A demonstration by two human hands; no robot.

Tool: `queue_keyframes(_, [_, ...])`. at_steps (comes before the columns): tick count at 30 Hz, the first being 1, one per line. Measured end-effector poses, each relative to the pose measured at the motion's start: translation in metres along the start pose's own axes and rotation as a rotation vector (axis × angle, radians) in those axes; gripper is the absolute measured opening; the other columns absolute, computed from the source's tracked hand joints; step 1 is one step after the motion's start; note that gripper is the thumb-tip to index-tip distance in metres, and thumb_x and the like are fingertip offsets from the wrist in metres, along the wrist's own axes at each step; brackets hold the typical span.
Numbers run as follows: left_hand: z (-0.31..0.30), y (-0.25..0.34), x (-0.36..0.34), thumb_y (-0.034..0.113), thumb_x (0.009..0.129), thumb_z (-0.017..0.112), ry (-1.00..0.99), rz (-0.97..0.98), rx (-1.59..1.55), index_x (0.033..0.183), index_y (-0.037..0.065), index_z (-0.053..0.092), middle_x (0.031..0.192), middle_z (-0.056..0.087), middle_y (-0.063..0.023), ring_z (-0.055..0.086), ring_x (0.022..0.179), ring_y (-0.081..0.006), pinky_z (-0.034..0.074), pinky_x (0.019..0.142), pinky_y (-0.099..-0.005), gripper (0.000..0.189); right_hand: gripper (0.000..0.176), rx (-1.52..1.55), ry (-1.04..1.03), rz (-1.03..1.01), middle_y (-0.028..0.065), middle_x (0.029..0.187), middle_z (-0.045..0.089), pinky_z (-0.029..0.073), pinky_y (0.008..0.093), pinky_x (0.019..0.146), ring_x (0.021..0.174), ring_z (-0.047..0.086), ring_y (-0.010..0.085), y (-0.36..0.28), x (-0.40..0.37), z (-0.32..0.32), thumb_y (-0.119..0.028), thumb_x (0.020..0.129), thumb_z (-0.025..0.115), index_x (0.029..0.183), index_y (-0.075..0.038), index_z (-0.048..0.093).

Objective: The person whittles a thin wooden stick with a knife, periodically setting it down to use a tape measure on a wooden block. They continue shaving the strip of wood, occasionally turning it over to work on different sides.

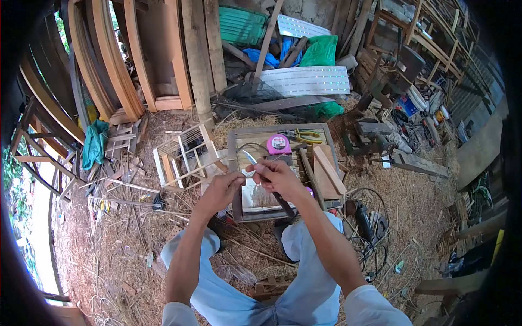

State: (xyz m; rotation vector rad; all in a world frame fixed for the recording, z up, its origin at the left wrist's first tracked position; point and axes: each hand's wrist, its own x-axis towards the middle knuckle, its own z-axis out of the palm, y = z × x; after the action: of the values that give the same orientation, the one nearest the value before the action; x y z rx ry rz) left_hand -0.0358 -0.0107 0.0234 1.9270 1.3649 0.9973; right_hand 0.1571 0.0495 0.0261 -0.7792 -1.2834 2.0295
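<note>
Above the near part of a low wooden table (234,142), my two hands are close together. My right hand (274,178) is wrapped round a knife (251,158), its curved blade pointing up and left and its dark handle running down toward the right. My left hand (227,187) pinches something thin and pale between the fingertips, too small to name. A pink tape measure (278,144) lies on the table beyond my hands. Beside it are yellow-handled pliers (308,137). A wooden board (329,169) rests at the table's right side.
Left of the table stands a small slatted wooden frame (187,152). A black power tool (363,221) with cables lies on the shavings-covered floor at right. Wooden door frames (117,65) lean at back left. A metal vise (375,136) stands right of the table.
</note>
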Motion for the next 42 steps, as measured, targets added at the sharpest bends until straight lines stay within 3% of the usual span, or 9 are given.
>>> queue_keyframes(8, [-0.021,-0.006,-0.021,0.004,0.085,0.055,0.097,0.033,0.141,0.096,0.0,0.061,0.084,0.065,-0.0164,0.062,0.077,-0.0352,0.048,0.066,-0.0361,0.013,0.026,0.036,0.157,-0.041,-0.0025,0.066,0.054,0.024,0.0187,0.04,0.045,0.034,0.0025,-0.022,-0.015,-0.044,-0.024,0.092,0.057,0.095,0.0,0.063])
queue_keyframes(14, [-0.035,-0.015,-0.038,0.003,0.085,0.055,0.141,-0.002,0.248,0.098,0.0,0.061,0.089,0.065,-0.018,0.062,0.084,-0.0358,0.05,0.075,-0.0381,0.015,0.025,0.046,0.29,-0.071,-0.0019,0.068,0.054,0.024,0.017,0.041,0.048,0.035,0.0013,-0.03,-0.028,-0.069,-0.022,0.091,0.058,0.098,0.002,0.059])
queue_keyframes(20, [-0.049,-0.024,-0.053,0.004,0.086,0.055,0.133,-0.016,0.239,0.095,-0.001,0.061,0.083,0.064,-0.0178,0.062,0.077,-0.0336,0.048,0.068,-0.0384,0.012,0.024,0.095,0.424,-0.191,-0.0018,0.07,0.052,0.026,0.0165,0.043,0.05,0.036,0.0015,-0.036,-0.043,-0.114,-0.019,0.093,0.055,0.1,0.004,0.059])
queue_keyframes(22, [-0.066,-0.024,-0.058,0.005,0.087,0.055,0.144,-0.194,0.26,0.095,0.0,0.061,0.081,0.063,-0.0179,0.062,0.074,-0.0331,0.048,0.066,-0.038,0.012,0.025,0.248,0.645,-0.425,-0.0016,0.073,0.053,0.026,0.0167,0.042,0.051,0.036,0.0015,-0.04,-0.045,-0.125,-0.019,0.093,0.054,0.103,0.004,0.058])
queue_keyframes(24, [-0.072,-0.025,-0.055,0.006,0.088,0.054,0.162,-0.365,0.292,0.095,0.0,0.061,0.079,0.063,-0.0179,0.062,0.071,-0.0326,0.047,0.064,-0.0375,0.011,0.021,0.133,0.565,-0.356,-0.0025,0.072,0.052,0.026,0.0167,0.041,0.05,0.037,0.0014,-0.034,-0.047,-0.117,-0.018,0.092,0.053,0.106,-0.002,0.058])
queue_keyframes(28, [-0.031,-0.02,-0.028,0.007,0.088,0.055,0.311,-0.07,0.2,0.097,0.004,0.06,0.078,0.062,-0.019,0.062,0.07,-0.0339,0.047,0.061,-0.0384,0.011,0.022,0.019,0.225,0.023,0.0018,0.07,0.055,0.026,0.0174,0.041,0.047,0.039,0.0029,-0.013,-0.022,-0.015,-0.015,0.094,0.049,0.115,-0.01,0.054])
queue_keyframes(30, [-0.011,0.004,-0.015,0.006,0.087,0.055,0.264,0.058,0.208,0.097,0.002,0.059,0.081,0.062,-0.0187,0.061,0.075,-0.037,0.047,0.063,-0.0409,0.011,0.021,-0.046,-0.042,-0.006,0.001,0.069,0.055,0.026,0.0176,0.041,0.047,0.038,0.0028,-0.008,-0.007,0.02,-0.015,0.094,0.051,0.113,-0.007,0.058])
queue_keyframes(38, [-0.005,0.014,-0.006,0.002,0.086,0.052,0.144,0.13,0.14,0.099,0.003,0.058,0.082,0.061,-0.0179,0.06,0.078,-0.0389,0.046,0.066,-0.0415,0.013,0.024,-0.053,-0.005,-0.013,-0.0017,0.067,0.053,0.025,0.0177,0.042,0.048,0.036,0.002,0.0,-0.001,0.004,-0.02,0.094,0.054,0.103,0.001,0.062])
queue_keyframes(42, [-0.003,0.024,-0.012,0.003,0.088,0.05,0.049,-0.029,0.095,0.097,0.001,0.057,0.076,0.06,-0.0168,0.059,0.073,-0.0379,0.045,0.064,-0.0381,0.011,0.024,-0.088,0.008,-0.031,-0.0024,0.067,0.052,0.026,0.018,0.042,0.048,0.036,0.0021,0.001,-0.003,0.004,-0.021,0.094,0.054,0.1,0.002,0.061])
